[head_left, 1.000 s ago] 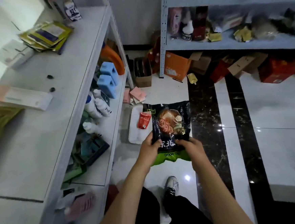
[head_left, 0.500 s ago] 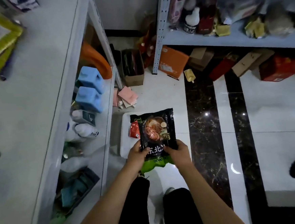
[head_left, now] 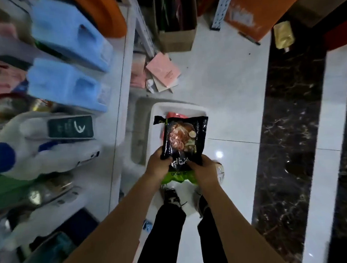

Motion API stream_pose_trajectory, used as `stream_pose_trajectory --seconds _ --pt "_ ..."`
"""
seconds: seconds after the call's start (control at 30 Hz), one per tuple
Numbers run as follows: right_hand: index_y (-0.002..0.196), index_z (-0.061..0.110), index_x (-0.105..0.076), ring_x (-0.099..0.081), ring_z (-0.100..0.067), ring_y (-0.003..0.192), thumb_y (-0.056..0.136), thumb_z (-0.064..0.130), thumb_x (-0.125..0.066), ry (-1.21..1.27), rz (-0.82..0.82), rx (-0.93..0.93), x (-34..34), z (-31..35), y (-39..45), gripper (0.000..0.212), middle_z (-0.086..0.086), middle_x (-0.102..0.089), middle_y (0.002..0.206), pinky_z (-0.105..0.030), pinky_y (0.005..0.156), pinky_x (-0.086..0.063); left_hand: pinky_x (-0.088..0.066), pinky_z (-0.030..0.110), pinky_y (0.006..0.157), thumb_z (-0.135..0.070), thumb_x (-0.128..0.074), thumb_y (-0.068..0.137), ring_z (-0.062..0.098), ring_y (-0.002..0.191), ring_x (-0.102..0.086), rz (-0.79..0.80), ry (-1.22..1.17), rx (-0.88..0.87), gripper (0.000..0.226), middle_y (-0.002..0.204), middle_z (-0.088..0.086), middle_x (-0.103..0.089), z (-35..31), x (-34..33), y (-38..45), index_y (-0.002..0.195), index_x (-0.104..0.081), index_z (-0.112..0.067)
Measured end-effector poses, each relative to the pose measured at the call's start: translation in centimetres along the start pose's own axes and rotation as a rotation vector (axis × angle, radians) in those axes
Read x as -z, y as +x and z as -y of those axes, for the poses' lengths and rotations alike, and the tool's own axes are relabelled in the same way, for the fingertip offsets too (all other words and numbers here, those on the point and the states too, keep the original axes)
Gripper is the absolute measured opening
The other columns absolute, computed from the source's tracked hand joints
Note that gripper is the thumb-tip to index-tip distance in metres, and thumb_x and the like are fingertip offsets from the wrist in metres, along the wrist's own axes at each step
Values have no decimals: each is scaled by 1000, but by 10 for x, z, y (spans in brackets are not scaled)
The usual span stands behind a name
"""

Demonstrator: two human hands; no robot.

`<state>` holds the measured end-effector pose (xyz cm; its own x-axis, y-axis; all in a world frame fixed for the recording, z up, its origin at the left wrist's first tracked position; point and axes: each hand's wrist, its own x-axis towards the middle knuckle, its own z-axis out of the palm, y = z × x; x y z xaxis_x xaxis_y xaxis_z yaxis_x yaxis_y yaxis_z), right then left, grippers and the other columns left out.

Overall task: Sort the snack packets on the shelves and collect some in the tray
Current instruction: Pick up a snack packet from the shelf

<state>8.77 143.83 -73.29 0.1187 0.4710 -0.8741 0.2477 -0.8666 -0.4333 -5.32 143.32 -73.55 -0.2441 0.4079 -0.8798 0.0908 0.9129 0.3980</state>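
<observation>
Both the left hand [head_left: 157, 163] and the right hand [head_left: 202, 169] grip the black snack packet [head_left: 184, 139] by its lower edge. It has dropped closer over the white tray [head_left: 179, 108] on the floor, so release looks near. The packet hides most of the tray's contents; a red packet [head_left: 175, 116] peeks out, blurred.

Head camera looks steeply down, close above hands [head_left: 179, 168].
</observation>
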Motion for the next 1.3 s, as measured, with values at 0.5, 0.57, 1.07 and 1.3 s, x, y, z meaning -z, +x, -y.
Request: stream_pose_trajectory --seconds 0.5,0.57,1.07,1.3 --pt "106 6 -67 -60 -27 70 81 -2 -57 -65 3 -144 -46 -86 238 28 -13 -66 84 -33 63 -47 -48 38 100 1 -70 83 26 109 -60 155 113 55 52 123 8 -62 67 -79 251 131 -54 -9" --pt "107 7 -67 -61 -29 72 80 -2 -52 -57 -25 -136 -47 -86 256 32 -14 -66 85 -34 65 -48 -46 34 100 -3 -70 84 25 111 -59 168 146 45 55 126 9 -61 65 -82 271 135 -50 -10" --pt "127 11 -56 -55 -34 117 86 5 -48 -605 -71 161 -10 -17 164 42 -13 -61 128 -36 91 -44 -50 41 93 -10 -52 91 31 114 -57 143 799 -305 65 132 11 -57 5 -77 177 150 -28 -24" --pt "140 12 -51 -45 -26 132 83 1 -52 -847 -67 399 50 37 21 58 -6 -54 141 -33 110 -33 -42 46 99 -15 -53 87 27 120 -52 -117 907 -591 54 127 6 -58 -49 -54 0 139 -41 -19"
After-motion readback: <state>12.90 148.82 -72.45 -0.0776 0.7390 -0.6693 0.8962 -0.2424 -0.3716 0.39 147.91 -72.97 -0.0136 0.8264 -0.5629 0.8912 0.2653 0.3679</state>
